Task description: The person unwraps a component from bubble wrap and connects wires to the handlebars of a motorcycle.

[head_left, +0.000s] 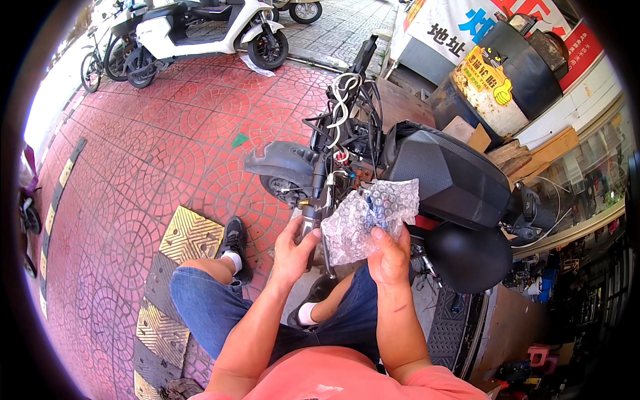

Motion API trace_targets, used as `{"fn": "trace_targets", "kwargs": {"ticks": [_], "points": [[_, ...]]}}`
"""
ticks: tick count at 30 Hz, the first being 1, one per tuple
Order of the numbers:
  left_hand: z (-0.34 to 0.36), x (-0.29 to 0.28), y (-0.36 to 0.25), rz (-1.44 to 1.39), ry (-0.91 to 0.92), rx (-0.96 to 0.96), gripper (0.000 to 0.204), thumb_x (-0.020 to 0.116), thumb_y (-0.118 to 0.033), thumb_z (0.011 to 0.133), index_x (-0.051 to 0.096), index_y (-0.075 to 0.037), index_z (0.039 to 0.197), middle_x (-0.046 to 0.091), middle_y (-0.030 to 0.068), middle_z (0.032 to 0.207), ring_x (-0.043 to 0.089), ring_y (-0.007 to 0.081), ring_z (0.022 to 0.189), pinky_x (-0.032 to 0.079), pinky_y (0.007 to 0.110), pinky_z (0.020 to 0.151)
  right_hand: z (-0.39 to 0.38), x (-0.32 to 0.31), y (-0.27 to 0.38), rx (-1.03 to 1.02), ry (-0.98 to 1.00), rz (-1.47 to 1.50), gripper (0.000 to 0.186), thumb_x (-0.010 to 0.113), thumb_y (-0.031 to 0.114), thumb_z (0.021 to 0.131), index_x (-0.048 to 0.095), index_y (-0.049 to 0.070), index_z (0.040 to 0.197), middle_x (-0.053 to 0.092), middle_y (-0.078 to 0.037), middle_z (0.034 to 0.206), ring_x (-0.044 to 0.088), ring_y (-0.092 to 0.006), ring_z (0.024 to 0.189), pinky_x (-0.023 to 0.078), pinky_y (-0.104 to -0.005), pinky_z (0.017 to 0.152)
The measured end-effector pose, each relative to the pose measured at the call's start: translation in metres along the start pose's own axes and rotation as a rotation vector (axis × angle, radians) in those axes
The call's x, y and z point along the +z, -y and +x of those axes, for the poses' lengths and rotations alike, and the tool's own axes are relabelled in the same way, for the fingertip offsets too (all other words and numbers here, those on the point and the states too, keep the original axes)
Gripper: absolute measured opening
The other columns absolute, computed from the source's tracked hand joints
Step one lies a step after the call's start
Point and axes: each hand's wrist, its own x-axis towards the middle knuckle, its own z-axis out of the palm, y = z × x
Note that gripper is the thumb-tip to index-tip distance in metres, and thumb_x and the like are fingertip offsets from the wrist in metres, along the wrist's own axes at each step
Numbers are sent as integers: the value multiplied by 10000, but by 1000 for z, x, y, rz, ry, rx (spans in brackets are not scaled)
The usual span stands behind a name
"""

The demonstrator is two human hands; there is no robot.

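Note:
My left hand (295, 248) has its fingers closed round a silver cylindrical metal part (309, 220) at the front of a partly stripped dark scooter (433, 173). My right hand (390, 257) grips a crumpled bubble-wrap package (348, 230), its thumb over a blue item (374, 210) seen through the plastic. The package covers part of the exposed frame beside the left hand. Behind it are a white cable (340, 100), wiring and the front mudguard (280, 160) over the wheel.
Parked white scooter (187, 33) and bicycle (90, 70) stand upper left on red paving (127, 173). A yellow-black rubber ramp (187, 237) lies by my left foot. At right are a rusty drum (480, 93), wooden boards (547, 153) and a shop front (587, 180) with a pink stool (537, 353).

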Motion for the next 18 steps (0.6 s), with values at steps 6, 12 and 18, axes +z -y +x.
{"fn": "trace_targets", "kwargs": {"ticks": [6, 12, 18], "points": [[0, 0, 0, 9, -1, -5, 556, 728, -213, 944, 590, 79, 1396, 726, 145, 1166, 664, 169, 1050, 518, 324, 945, 0, 2, 0, -4, -5, -4, 642, 777, 139, 879, 533, -35, 1446, 665, -116, 1335, 644, -253, 1231, 475, -419, 1108], [0, 0, 1, 11, -18, 15, 542, 735, -221, 943, 598, 77, 1376, 727, 133, 1126, 664, 159, 980, 529, 315, 871, 1, -4, -3, -7, 7, 4, 629, 781, 148, 890, 537, -31, 1442, 666, -117, 1337, 646, -255, 1231, 476, -426, 1110], [-8, 3, -10, 162, -96, -44, 369, 752, -307, 976, 682, 50, 1039, 691, 47, 809, 604, 96, 686, 492, 286, 606, 1, -7, -4, -6, 8, 1, 636, 777, 147, 893, 530, -28, 1452, 665, -117, 1340, 644, -257, 1233, 474, -426, 1111]]}}
